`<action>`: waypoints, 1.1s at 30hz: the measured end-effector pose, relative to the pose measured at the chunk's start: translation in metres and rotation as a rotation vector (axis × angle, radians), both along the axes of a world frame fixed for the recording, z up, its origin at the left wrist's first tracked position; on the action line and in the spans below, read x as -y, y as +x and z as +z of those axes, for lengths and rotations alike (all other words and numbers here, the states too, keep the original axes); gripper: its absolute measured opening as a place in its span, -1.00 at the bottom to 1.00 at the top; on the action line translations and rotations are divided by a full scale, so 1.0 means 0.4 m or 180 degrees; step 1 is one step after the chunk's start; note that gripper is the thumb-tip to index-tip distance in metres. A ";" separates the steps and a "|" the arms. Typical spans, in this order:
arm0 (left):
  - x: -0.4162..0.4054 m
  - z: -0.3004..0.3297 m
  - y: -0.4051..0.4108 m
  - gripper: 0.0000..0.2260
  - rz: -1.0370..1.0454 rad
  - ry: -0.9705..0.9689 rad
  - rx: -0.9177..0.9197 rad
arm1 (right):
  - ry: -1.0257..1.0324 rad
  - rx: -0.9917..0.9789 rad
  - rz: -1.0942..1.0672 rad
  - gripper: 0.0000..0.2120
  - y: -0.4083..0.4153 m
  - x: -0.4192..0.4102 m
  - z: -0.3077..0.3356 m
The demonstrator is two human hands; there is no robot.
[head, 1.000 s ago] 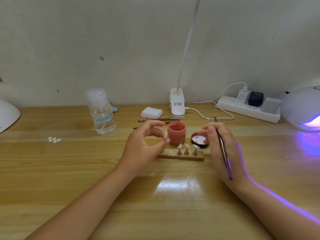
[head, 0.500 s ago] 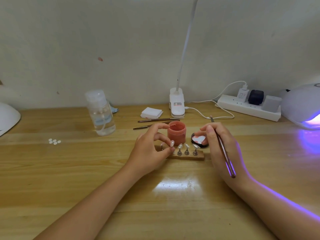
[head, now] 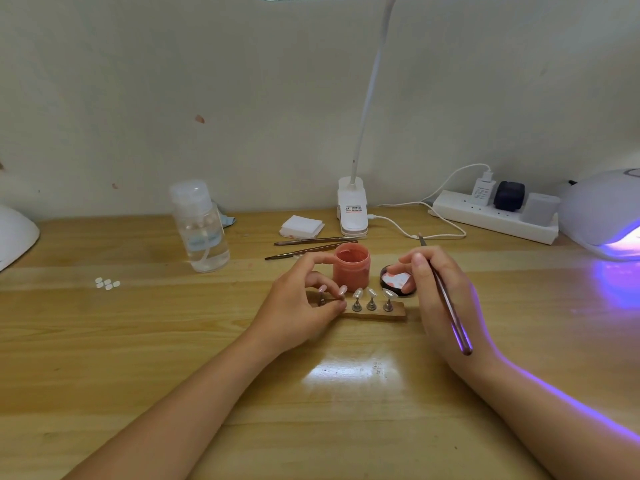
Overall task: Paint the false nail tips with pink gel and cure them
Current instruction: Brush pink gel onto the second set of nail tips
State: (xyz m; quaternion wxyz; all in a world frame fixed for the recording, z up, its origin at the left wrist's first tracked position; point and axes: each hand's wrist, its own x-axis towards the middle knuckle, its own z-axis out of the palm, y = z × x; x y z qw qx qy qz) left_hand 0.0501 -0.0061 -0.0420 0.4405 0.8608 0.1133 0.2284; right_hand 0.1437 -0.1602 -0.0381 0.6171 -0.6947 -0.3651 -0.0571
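Left hand (head: 298, 306) sits at the left end of the wooden nail stand (head: 377, 311), thumb and forefinger pinched on one small peg (head: 341, 295) with a pale tip on it; whether that peg is seated on the stand or lifted, can't tell. Another peg (head: 322, 296) shows behind the fingers at 9 o'clock of it. Three more tipped pegs (head: 371, 299) stand upright on the stand, at 3 o'clock of the left hand. Open pink gel jar (head: 351, 266) just behind the stand at 12 o'clock. Round black lid (head: 396, 280) with pink smears at 3 o'clock of the jar, partly under the right fingers. Right hand (head: 440, 292) grips a thin brush (head: 450, 306), handle running back along the hand toward 5 o'clock. Cure lamp (head: 602, 213) at far 2 o'clock, glowing violet. Clear bottle (head: 201, 226) at 10 o'clock; loose white tips (head: 107, 283) at 9 o'clock on the table (head: 138, 341).
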 end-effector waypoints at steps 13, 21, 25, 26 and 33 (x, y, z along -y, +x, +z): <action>-0.013 0.011 -0.026 -0.62 -0.0151 0.0127 -0.0245 | -0.0027 -0.0036 -0.0046 -0.80 0.005 0.002 0.000; -0.008 0.031 -0.027 -0.56 -0.0392 -0.0076 -0.0249 | -0.0067 -0.0096 -0.0007 -0.83 0.005 0.000 -0.002; 0.008 0.028 -0.018 -0.59 -0.0388 -0.0020 -0.0144 | -0.0095 -0.0056 0.0010 -0.81 0.004 -0.001 -0.002; 0.010 0.026 -0.017 -0.60 -0.0398 0.0006 -0.0127 | -0.0088 -0.0052 0.0020 -0.81 0.004 0.000 -0.001; 0.012 0.020 -0.013 -0.61 -0.0366 0.0399 -0.0097 | -0.0076 -0.0022 0.0047 -0.81 0.005 -0.001 -0.004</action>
